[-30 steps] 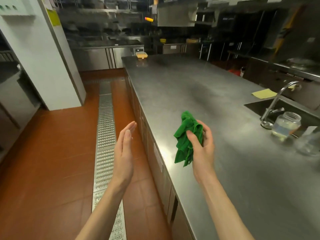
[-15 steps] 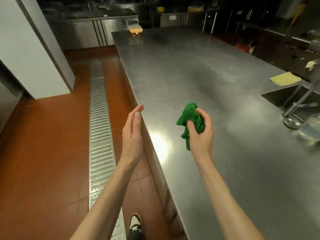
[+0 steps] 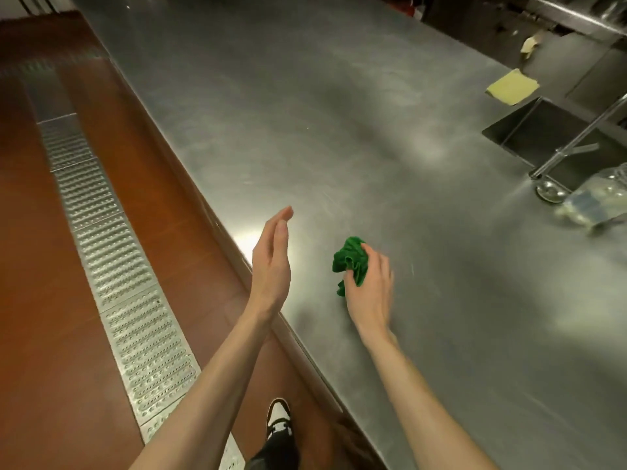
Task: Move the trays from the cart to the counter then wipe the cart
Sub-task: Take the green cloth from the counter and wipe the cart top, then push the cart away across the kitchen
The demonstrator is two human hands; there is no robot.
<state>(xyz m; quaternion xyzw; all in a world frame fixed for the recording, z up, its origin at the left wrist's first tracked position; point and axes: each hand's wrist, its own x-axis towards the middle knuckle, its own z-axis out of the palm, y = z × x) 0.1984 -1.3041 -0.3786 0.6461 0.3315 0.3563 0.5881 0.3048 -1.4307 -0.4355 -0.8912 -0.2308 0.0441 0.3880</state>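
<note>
My right hand grips a crumpled green cloth low over the stainless steel counter, close to its left edge; whether the cloth touches the steel I cannot tell. My left hand is held flat and upright, fingers together, empty, above the counter's edge just left of the cloth. No cart and no trays are in view.
A sink with a tap is set into the counter at the right, with a glass jar beside it. A yellow cloth lies behind the sink. A metal drain grate runs along the red floor at left.
The view has tilted down toward the counter. My right hand has lowered the green cloth toward the counter surface. My left hand has kept its flat upright pose beside it.
</note>
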